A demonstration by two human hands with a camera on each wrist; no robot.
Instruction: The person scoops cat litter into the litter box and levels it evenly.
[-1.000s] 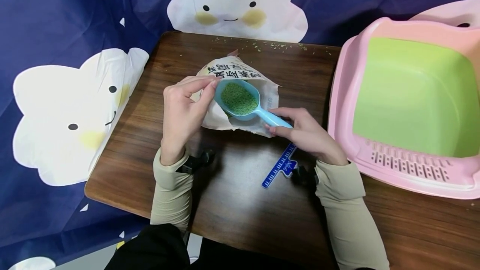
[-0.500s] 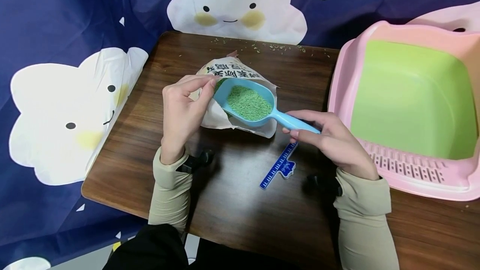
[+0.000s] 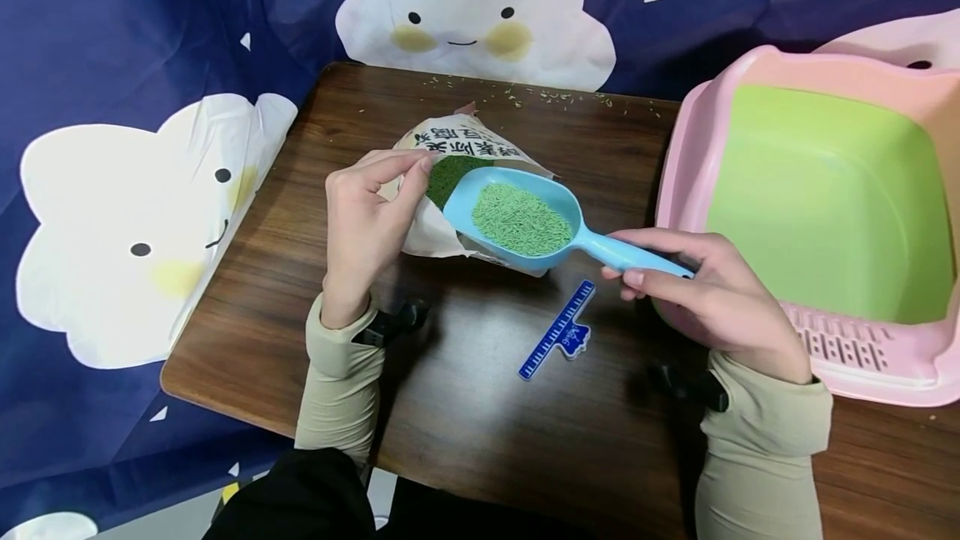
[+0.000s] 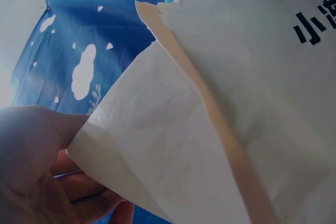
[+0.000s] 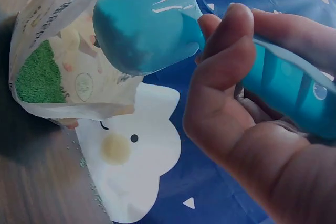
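My right hand (image 3: 720, 290) grips the handle of a light blue scoop (image 3: 592, 247), its fingers curled round it. Green pellets (image 3: 521, 219) fill much of the scoop's bowl, which overlaps the mouth of a white printed bag (image 3: 480, 136) in the head view. With thumb and fingers, my left hand (image 3: 371, 223) pinches the bag's torn paper edge; the left wrist view shows the pinched corner (image 4: 121, 140) pulled out to a point. More green pellets (image 5: 42, 74) show inside the bag in the right wrist view, where the scoop's underside (image 5: 149, 24) faces the camera.
A pink litter box (image 3: 693, 148) with a green inside stands at the right of the wooden table (image 3: 300, 273). A blue ruler-like clip (image 3: 558, 332) lies in front of the bag. Scattered pellets (image 3: 555, 96) lie along the back edge, before a blue cloud-print cloth (image 3: 675, 7).
My right hand has drawn the pellet-filled scoop rightward and toward me, partly out of the bag. The left hand keeps its pinch on the bag's edge in the same place.
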